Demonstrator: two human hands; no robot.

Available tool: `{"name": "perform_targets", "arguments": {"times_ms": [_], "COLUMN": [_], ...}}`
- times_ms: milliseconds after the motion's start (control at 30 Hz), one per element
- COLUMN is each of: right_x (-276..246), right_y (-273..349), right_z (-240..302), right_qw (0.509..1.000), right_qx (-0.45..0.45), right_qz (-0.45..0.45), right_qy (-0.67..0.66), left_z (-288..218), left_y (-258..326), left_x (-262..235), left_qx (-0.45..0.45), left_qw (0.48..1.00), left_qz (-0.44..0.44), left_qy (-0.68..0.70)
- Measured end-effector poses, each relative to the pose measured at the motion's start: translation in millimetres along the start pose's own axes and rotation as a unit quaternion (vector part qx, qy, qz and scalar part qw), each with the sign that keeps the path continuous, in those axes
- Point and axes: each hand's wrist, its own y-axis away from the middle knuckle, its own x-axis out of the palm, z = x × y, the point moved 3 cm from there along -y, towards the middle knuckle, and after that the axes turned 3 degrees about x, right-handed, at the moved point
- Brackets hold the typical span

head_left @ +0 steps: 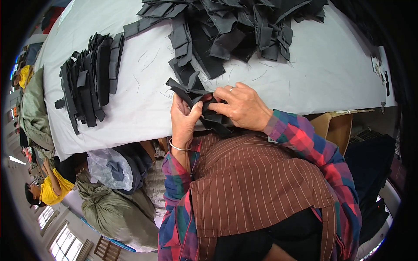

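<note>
Both my hands work on a dark grey fabric strip (185,92) at the near edge of the white table. My left hand (183,114) pinches it between thumb and fingers, with one end sticking up past the fingertips. From the right, my right hand (244,105) has its fingers closed on the same cloth, and its fingertips are partly hidden in the folds. More of the fabric hangs down below the hands at the table edge. Just beyond my hands, a large heap of similar dark strips (226,35) reaches toward me.
A neater pile of dark strips (89,82) lies on the left of the white table (143,108), with loose threads about. Below it are a clear plastic bag (111,167) and olive sacks (117,213). A cardboard box (333,128) stands under the right edge. A person in yellow (54,187) is far left.
</note>
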Motion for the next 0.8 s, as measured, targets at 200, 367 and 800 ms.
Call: {"name": "perform_targets", "arguments": {"times_ms": [200, 367, 800], "right_x": [-7, -5, 0], "right_y": [0, -1, 1], "right_z": [2, 3, -2], "right_qw": [1.000, 0.999, 1.000], "right_qx": [-0.004, -0.009, 0.003], "right_qz": [-0.013, -0.002, -0.002], "right_qy": [0.028, 0.039, -0.006], "left_z": [2, 4, 10], "left_y": [0, -1, -2], "left_x": [-2, -3, -10], "left_qx": [0.008, 0.008, -0.011], "left_qw": [1.000, 1.000, 1.000], "left_qz": [0.004, 0.007, 0.007], "left_qy": [0.000, 0.002, 0.006]}}
